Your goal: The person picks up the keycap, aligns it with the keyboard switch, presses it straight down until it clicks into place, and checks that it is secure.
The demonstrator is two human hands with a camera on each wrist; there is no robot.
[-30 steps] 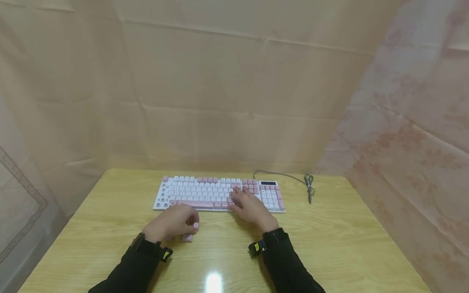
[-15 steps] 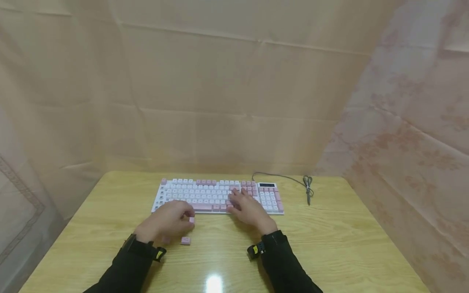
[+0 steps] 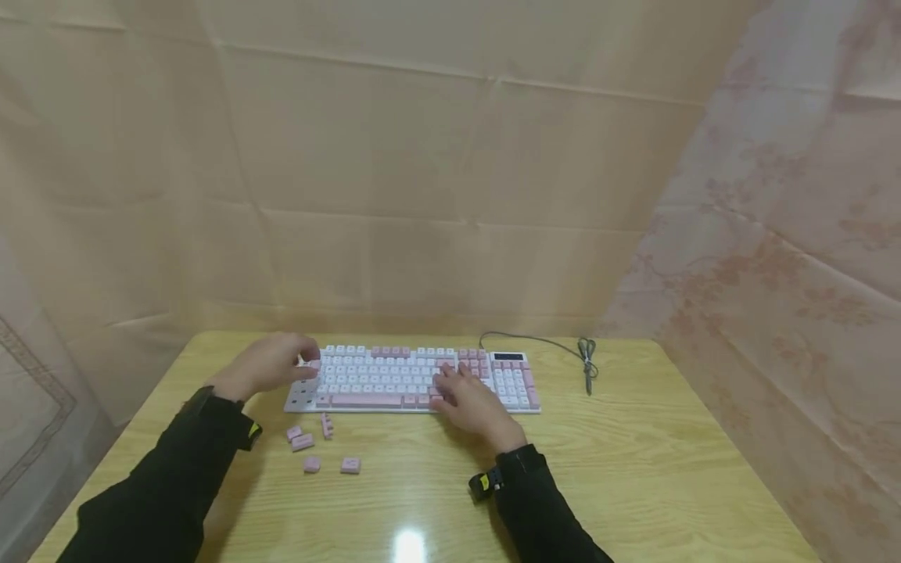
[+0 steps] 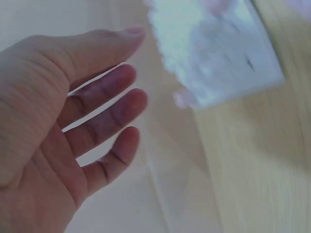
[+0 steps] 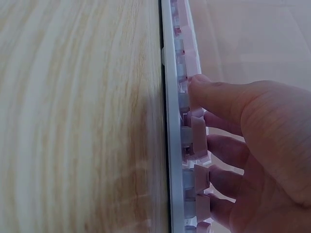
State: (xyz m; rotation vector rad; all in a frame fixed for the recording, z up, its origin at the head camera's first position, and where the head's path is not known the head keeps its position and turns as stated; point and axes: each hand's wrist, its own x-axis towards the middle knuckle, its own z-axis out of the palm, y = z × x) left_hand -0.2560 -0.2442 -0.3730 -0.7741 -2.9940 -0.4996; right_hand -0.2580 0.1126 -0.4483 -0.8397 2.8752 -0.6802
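A white and pink keyboard [image 3: 380, 381] lies on the table, with bare switch spots [image 3: 304, 392] along its left end. My left hand [image 3: 271, 363] hovers by that end's far corner, thumb and fingertips apart. The left wrist view shows its thumb [image 4: 107, 51] and loosely bent fingers with nothing visible between them; the index finger is hidden. My right hand [image 3: 475, 403] rests on the keyboard right of the middle, fingers spread. In the right wrist view its thumb [image 5: 218, 94] touches the front row of pink keys. Several loose pink keycaps [image 3: 303, 442] lie before the keyboard's left end.
A grey cable [image 3: 535, 337] runs from the keyboard's back to a tied bundle [image 3: 588, 360] at its right. Beige cloth [image 3: 422, 156] hangs behind the wooden table [image 3: 633, 469], with flowered cloth [image 3: 774, 274] to the right.
My left hand has let go of a keycap in front of the keyboard and moved up and left to the far left corner. The right hand stays in place on the keys.
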